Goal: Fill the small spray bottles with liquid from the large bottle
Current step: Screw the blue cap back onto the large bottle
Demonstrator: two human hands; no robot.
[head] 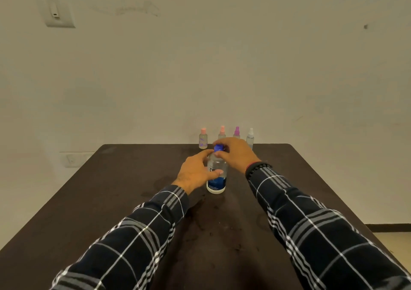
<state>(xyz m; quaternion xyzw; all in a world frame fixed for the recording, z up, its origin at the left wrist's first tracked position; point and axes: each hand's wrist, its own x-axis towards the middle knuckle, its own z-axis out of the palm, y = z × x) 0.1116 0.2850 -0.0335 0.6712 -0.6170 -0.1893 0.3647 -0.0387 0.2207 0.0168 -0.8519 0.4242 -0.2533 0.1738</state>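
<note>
Sleeves nearest, both reaching across bench. My left grip wraps large bottle mid-body, steadying it upright. Right grip pinches blue cap from above, likely to unscrew. Beyond grips, four small spray bottles line far edge, heads on; right grip partly hides middle two.

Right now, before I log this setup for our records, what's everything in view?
large bottle: one, clear, blue label, upright mid-table
blue cap: one, on the large bottle
small spray bottles: four, caps peach, peach, purple, white, row at table's far edge
table: one, dark brown
wall plates: two, pale, left wall
bracelet: one, black beads, right wrist
sleeves: two, dark plaid
hands: two; left hand grips large bottle, right hand pinches blue cap
</note>
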